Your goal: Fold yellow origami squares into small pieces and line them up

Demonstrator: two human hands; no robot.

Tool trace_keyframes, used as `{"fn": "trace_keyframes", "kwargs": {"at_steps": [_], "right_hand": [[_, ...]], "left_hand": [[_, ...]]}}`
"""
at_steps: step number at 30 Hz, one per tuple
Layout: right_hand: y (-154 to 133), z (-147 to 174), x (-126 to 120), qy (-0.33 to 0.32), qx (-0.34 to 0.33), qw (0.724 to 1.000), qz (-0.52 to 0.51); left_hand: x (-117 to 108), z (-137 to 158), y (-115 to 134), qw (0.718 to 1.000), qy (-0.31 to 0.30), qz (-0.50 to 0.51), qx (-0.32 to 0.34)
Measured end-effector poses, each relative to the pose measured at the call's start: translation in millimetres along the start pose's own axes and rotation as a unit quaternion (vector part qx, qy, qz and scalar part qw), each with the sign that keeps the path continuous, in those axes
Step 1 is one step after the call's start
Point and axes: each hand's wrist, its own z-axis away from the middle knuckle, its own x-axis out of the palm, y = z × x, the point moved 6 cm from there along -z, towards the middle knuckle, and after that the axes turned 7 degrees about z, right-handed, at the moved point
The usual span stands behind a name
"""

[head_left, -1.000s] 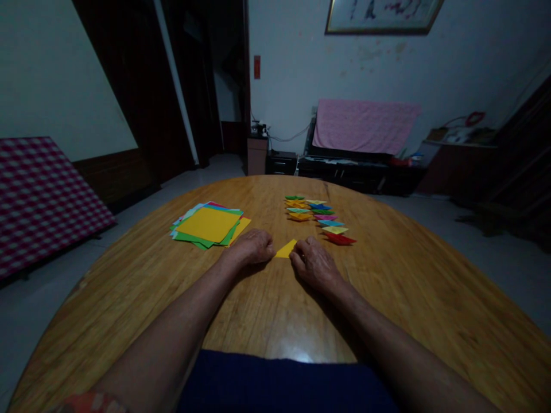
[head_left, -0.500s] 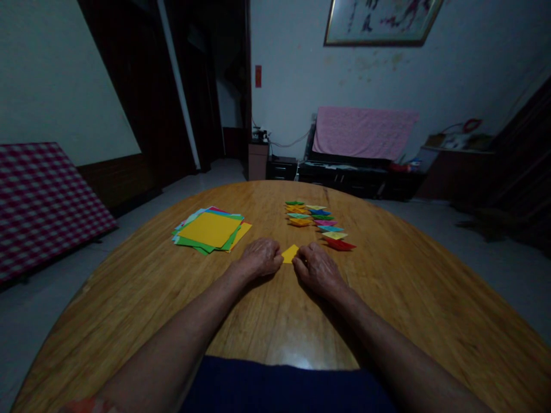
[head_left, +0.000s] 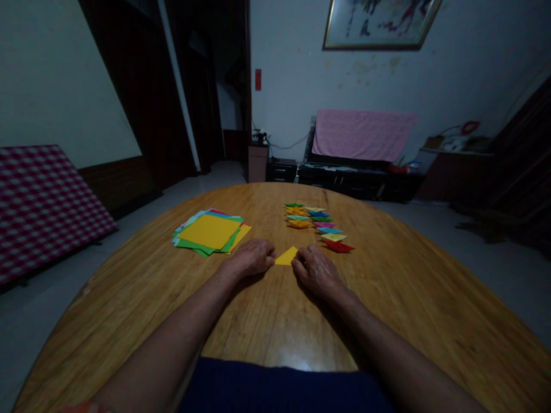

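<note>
A small piece of yellow folded paper (head_left: 286, 257) lies on the wooden table between my hands, its visible part shaped like a triangle with the peak pointing away from me. My left hand (head_left: 255, 256) has its fingers closed at the paper's left corner. Over the right side of the paper, my right hand (head_left: 317, 268) is curled with thumb and fingers pinched on it, hiding that end. Just beyond my right hand sits a red paper boat (head_left: 339, 246), at the near end of two rows of small folded boats in several colours.
A loose stack of coloured paper squares (head_left: 210, 232), yellow on top, lies left of my hands. The round wooden table (head_left: 275, 321) fills the foreground. Beyond it stand a low black cabinet (head_left: 344, 178) and a pink cloth (head_left: 364, 135). A checked cloth (head_left: 47, 206) is at far left.
My left hand has slid a little to the left along the paper, so more of the yellow triangle shows. My right hand stays nearly in place. The view has tilted slightly.
</note>
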Motion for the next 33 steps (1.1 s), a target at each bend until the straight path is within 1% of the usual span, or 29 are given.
{"fn": "trace_keyframes", "kwargs": {"at_steps": [1,2,3,4,5,6,8,10,14,18,21,27,33], "right_hand": [[-0.1,0.0,0.0,-0.002,0.002,1.000,-0.002],[-0.3,0.0,0.0,-0.004,0.005,1.000,-0.003],[-0.5,0.1,0.1,-0.007,0.007,1.000,-0.004],[-0.7,0.1,0.1,-0.010,0.009,1.000,-0.005],[-0.8,0.1,-0.2,-0.010,0.011,1.000,-0.006],[-0.4,0.0,-0.6,-0.010,0.012,1.000,-0.007],[1.9,-0.6,-2.0,-0.010,0.009,1.000,-0.019],[7.1,-1.5,-3.6,-0.016,-0.001,0.999,-0.048],[27.4,-2.3,-8.3,-0.030,-0.004,0.993,-0.111],[43.9,-0.5,-14.4,-0.038,0.012,0.991,-0.128],[45.8,0.3,-18.2,-0.050,0.003,0.989,-0.137],[44.8,-0.3,-20.6,-0.055,-0.006,0.987,-0.149],[45.8,-3.3,-12.9,-0.006,-0.011,0.995,-0.095]], "left_hand": [[0.5,-0.3,2.1,1.000,0.006,0.004,-0.003],[1.0,-1.4,5.0,1.000,0.024,0.005,-0.007],[0.8,-3.3,9.2,0.998,0.058,0.011,-0.003],[1.5,-5.8,14.9,0.995,0.094,0.024,0.014],[4.3,-8.9,20.7,0.992,0.118,0.038,0.035],[8.5,-12.5,25.4,0.989,0.130,0.051,0.055],[22.3,-20.6,31.5,0.990,0.092,0.068,0.086],[28.3,-25.6,29.1,0.990,0.082,0.083,0.073],[26.5,-25.2,25.4,0.991,0.077,0.094,0.060],[23.5,-22.6,26.5,0.992,0.074,0.090,0.049],[25.0,-23.6,26.6,0.992,0.071,0.089,0.047],[30.6,-28.1,25.8,0.992,0.075,0.069,0.076],[32.5,-28.5,25.8,0.993,0.060,0.064,0.074]]}}
